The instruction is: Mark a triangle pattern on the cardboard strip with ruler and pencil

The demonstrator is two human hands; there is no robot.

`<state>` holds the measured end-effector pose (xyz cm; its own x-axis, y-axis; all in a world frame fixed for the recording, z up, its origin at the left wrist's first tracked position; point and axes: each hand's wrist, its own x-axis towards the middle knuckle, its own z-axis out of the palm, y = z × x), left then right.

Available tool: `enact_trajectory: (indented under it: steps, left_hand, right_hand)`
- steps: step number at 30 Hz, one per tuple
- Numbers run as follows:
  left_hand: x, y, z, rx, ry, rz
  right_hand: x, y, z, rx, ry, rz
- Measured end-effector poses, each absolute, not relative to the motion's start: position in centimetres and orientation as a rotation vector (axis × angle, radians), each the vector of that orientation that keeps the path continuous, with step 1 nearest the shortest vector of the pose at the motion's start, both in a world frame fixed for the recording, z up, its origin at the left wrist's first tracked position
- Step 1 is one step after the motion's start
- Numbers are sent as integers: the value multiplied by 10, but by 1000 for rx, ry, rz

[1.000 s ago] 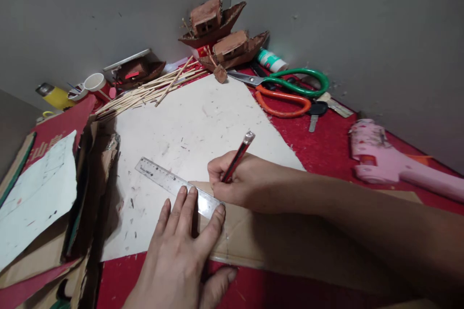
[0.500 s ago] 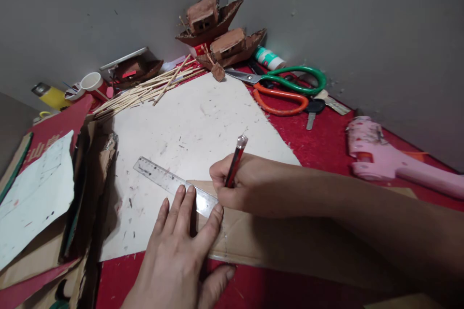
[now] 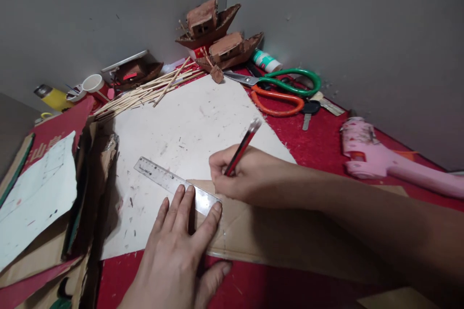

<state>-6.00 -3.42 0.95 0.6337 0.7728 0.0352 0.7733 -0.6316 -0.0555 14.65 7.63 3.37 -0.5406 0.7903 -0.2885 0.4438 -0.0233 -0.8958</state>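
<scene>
At the lower centre of the frame, the left hand (image 3: 174, 251) lies palm down with its fingers spread, gripping nothing; the fingertips and thumb press on a ruler (image 3: 165, 178), a flat strip of clear, glossy plastic that slants from the middle left down towards the centre. The right hand (image 3: 244, 174), just right of the ruler's lower end, is curled closed around a pencil (image 3: 242, 147), slim and striped red and black, which leans with its silvery end up and to the right. The pencil's point is hidden behind the fingers, so whether it touches the surface is hard to tell. Beneath both hands, a smooth brown piece of cardboard (image 3: 279, 239) with a faint crease runs across the lower right, overlapping a white sheet (image 3: 195, 120) speckled with dark scraps. A red tabletop (image 3: 121, 280) shows around them. At the upper centre sit two brown boats (image 3: 226, 53), rough-edged and boxy on top, beside thin pale sticks (image 3: 145, 89) loosely heaped. Scissors (image 3: 250, 80) with looped green and orange handles lie to their right, and a pink glue gun (image 3: 373, 154) rests at the right edge. Torn, layered cardboard sheets (image 3: 45, 258) fill the lower left.
</scene>
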Motion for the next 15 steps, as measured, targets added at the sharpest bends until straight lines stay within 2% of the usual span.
enact_trajectory:
  steps: [5, 15]
  left_hand:
    - [-62, -38, 10, -2736, -1214, -34]
    - [-62, -42, 14, -2671, -1142, 26]
  right_hand:
    - [142, 83, 15, -1250, -1665, 1373]
    - [138, 84, -6, -1145, -1968, 1001]
